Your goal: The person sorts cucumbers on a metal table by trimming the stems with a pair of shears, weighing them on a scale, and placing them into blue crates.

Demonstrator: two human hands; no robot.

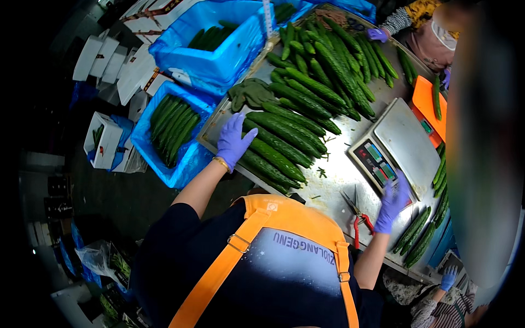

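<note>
My left hand, in a purple glove, rests at the near-left ends of a row of cucumbers. Its thumb is spread from the fingers and lies against the cucumbers; it grips none of them. My right hand, gloved alike and a little blurred, is over the key panel of a digital weighing scale, with nothing visible in it. The metal pan of the scale carries nothing. Red-handled scissors lie partly spread beside my right hand. A bigger heap of cucumbers covers the far part of the metal table.
Blue-lined crates holding cucumbers stand left of the table. A dark green glove lies near its left edge. An orange scale and loose cucumbers are to the right. Co-workers' gloved hands show at upper and lower right.
</note>
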